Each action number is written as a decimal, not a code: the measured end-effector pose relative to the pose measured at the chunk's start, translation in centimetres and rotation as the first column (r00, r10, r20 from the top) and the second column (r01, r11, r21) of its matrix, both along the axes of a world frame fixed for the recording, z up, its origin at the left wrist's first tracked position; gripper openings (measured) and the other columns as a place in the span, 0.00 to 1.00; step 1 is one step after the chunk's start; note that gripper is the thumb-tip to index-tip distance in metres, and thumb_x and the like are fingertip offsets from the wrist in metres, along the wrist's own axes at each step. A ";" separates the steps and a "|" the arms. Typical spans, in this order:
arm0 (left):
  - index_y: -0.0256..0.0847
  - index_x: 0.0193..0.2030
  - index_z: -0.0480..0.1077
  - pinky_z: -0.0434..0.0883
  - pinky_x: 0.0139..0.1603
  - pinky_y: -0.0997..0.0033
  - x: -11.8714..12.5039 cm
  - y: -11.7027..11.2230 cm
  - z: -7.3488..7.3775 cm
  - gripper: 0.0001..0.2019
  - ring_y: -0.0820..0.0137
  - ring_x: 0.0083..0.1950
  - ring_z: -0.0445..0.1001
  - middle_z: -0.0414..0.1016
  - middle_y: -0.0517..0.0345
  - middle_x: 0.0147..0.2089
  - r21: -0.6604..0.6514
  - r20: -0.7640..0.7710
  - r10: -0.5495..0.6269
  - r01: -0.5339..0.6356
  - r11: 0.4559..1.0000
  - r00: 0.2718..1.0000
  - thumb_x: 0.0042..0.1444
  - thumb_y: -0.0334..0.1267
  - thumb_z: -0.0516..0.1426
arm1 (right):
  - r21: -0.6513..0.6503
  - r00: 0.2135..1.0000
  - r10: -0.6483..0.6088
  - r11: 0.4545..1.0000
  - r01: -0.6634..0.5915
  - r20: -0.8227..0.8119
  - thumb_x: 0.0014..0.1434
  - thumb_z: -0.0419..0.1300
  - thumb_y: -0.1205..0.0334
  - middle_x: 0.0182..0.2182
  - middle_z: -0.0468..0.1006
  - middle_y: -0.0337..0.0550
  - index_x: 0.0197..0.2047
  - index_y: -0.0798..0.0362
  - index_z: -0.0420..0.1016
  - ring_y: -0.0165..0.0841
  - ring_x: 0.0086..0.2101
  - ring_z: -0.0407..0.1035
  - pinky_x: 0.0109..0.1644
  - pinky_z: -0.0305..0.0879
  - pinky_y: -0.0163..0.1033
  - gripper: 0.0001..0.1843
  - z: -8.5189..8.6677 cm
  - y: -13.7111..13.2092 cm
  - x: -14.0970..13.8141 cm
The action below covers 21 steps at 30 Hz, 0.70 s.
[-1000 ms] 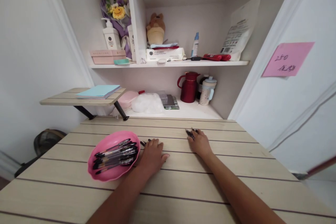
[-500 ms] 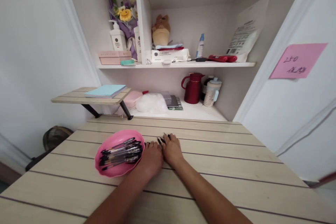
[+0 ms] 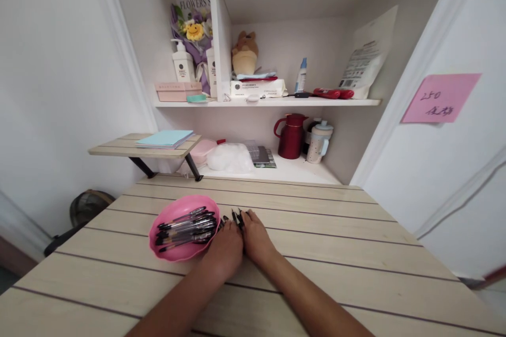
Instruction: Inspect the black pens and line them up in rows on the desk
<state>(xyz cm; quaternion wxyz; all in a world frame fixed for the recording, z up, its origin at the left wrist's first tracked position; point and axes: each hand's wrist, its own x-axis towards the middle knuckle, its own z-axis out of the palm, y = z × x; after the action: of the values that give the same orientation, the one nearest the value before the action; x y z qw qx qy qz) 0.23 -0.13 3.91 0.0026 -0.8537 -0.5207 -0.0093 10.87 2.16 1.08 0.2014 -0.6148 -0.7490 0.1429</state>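
Observation:
On the wooden desk, to the right of a pink bowl [image 3: 179, 204], my two hands are side by side, nearly touching. Dark pen tips [image 3: 237, 217] stick out between and beyond the fingers. My left hand [image 3: 226, 246] is closed over pens close to the bowl's right rim; its palm side is hidden. My right hand [image 3: 256, 238] has its fingers curled against the pens from the right side. Inside the bowl lies a heap of clear-barrelled pens [image 3: 187, 229] with black caps, mostly pointing sideways.
A small raised wooden stand [image 3: 114, 146] bearing a light-blue stack of paper [image 3: 166, 138] is at the back left. Behind the desk, a shelf holds a white plastic bag [image 3: 230, 158], a red thermos jug [image 3: 290, 137] and a pale cup [image 3: 318, 142].
Both hands have drawn slightly closer together, the right one shifting left and toward me with its pens. The bowl of pens stays put on the desk; the camera view has tilted a little.

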 end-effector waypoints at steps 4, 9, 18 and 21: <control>0.25 0.57 0.60 0.55 0.59 0.63 -0.6 -0.2 -0.1 0.25 0.61 0.59 0.60 0.63 0.36 0.56 -0.007 0.041 -0.005 0.005 1.000 0.999 0.51 0.22 0.42 | 0.019 0.995 0.054 0.998 -0.053 -0.080 0.54 0.48 0.73 0.54 0.66 0.52 0.58 0.57 0.60 0.36 0.57 0.52 0.58 0.50 0.39 0.27 0.1 -0.7 -0.2; 0.28 0.54 0.62 0.56 0.59 0.61 -1.0 -0.8 0.2 0.23 0.61 0.58 0.62 0.65 0.38 0.55 0.008 0.118 -0.052 0.051 0.999 0.992 0.51 0.23 0.43 | 0.078 0.983 0.076 0.995 -0.064 -0.169 0.52 0.48 0.74 0.50 0.69 0.52 0.52 0.57 0.67 0.35 0.56 0.56 0.56 0.54 0.37 0.23 0.0 -0.8 0.7; 0.36 0.46 0.67 0.59 0.54 0.64 -1.7 -2.7 0.6 0.17 0.63 0.52 0.64 0.67 0.46 0.49 0.083 0.204 -0.168 0.154 0.985 0.964 0.50 0.25 0.46 | 0.112 0.821 -0.091 0.976 0.185 -0.564 0.52 0.46 0.67 0.42 0.75 0.50 0.43 0.57 0.72 0.35 0.44 0.68 0.51 0.60 0.40 0.18 -1.4 -0.9 5.2; 0.38 0.42 0.67 0.62 0.47 0.66 -1.8 -3.7 1.3 0.13 0.66 0.45 0.66 0.69 0.49 0.43 0.080 0.301 -0.159 0.141 0.987 0.940 0.55 0.29 0.44 | 0.081 0.801 -0.108 0.978 0.192 -0.589 0.53 0.48 0.61 0.33 0.77 0.46 0.37 0.56 0.73 0.35 0.35 0.70 0.41 0.65 0.39 0.15 -1.4 -1.8 6.5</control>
<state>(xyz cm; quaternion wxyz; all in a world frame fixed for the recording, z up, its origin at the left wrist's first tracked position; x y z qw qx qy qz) -1.54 -3.78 5.23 -0.0542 -0.8786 -0.4479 -0.1565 17.37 0.34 -0.35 0.4725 -0.5839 -0.6085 0.2559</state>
